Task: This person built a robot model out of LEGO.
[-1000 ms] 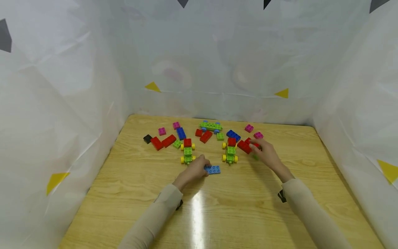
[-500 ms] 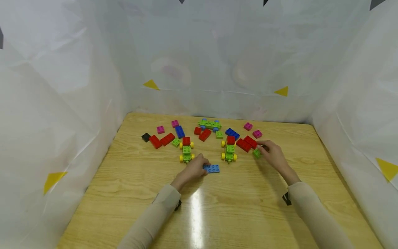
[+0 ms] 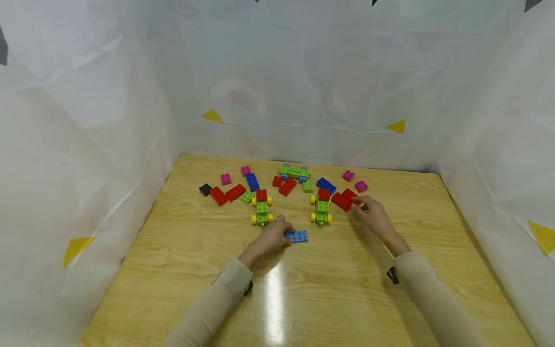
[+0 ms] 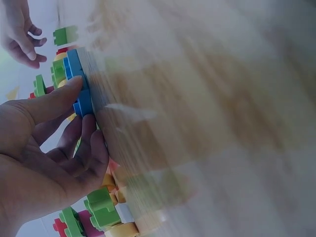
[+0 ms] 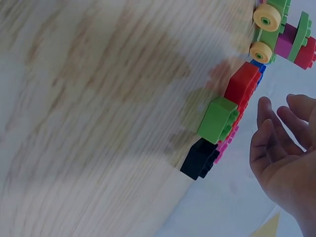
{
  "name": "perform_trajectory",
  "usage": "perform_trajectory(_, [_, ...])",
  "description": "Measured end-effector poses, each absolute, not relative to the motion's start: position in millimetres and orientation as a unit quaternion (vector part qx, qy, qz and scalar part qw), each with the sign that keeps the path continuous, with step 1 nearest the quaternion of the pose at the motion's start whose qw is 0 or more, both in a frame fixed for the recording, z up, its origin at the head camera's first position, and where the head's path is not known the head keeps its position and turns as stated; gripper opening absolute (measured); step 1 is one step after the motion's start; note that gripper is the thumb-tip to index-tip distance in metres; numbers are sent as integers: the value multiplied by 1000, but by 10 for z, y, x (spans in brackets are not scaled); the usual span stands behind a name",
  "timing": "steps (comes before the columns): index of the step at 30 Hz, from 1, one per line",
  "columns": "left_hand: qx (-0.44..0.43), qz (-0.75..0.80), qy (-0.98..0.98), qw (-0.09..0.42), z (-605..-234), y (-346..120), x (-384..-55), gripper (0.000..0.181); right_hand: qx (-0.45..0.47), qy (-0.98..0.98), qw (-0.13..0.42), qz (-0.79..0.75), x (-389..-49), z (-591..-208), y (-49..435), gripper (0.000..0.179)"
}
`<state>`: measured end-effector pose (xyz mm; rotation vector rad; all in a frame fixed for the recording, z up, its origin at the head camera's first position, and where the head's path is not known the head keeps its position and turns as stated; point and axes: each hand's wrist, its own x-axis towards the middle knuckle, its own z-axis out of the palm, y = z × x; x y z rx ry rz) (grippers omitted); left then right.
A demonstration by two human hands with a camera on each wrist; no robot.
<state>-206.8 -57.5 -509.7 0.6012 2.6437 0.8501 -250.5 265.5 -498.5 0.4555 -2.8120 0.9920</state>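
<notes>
On the near middle of the table lies a light blue brick. My left hand pinches its left end; the left wrist view shows the thumb on the blue brick and fingertips at its end. My right hand hovers at the right with loosely bent fingers and holds nothing. Close to it in the right wrist view are a green brick, a black brick and a red brick. In the head view the right hand mostly hides the green and black bricks.
Two yellow-wheeled cars with stacked bricks, a left car and a right car, stand beyond the blue brick. A green blue-wheeled base stands at the back. Several loose bricks surround them. White sheets enclose the table.
The right hand shifted right, away from the red bricks, then back slightly left, covering the green brick again. The left hand stays on the light blue brick.
</notes>
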Motion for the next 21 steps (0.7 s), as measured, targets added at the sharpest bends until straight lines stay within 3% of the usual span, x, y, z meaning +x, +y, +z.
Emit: perform_trajectory(21, [223,296,918,138,-5113,-581,-2050,32,144,-970,28,194,-2593,-5074,2432,33])
